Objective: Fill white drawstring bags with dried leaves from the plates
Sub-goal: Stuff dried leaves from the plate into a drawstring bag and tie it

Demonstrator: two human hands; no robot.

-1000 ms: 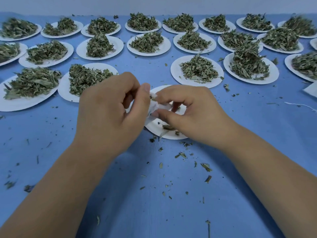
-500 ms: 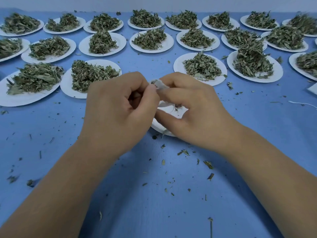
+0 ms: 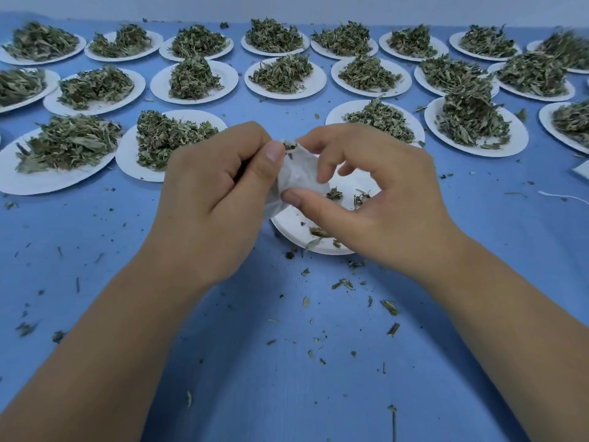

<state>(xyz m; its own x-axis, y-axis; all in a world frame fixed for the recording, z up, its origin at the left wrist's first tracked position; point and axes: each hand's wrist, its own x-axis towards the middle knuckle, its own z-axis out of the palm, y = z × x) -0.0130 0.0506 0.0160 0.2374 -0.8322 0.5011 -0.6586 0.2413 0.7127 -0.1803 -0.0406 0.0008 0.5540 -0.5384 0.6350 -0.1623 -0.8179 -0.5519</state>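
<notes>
Both hands grip one white bag (image 3: 298,177) between them. The left hand (image 3: 216,199) pinches its upper edge under the thumb, the other fingers curled in behind. The right hand (image 3: 382,202) curls round the far side, with the thumb on the lower edge and the index fingertip at the mouth, where a few leaves (image 3: 289,145) poke out.

Directly beneath the fingers sits a plate (image 3: 293,226) holding only a few bits of leaf; whether the bag touches it cannot be told. Just outside the left knuckles, and beyond both hands, rows of plates (image 3: 127,154) carry heaps of leaves. Scraps (image 3: 389,307) litter the blue table (image 3: 287,393) under the wrists and forearms. Well out past the right hand lies a loose white string (image 3: 561,196).
</notes>
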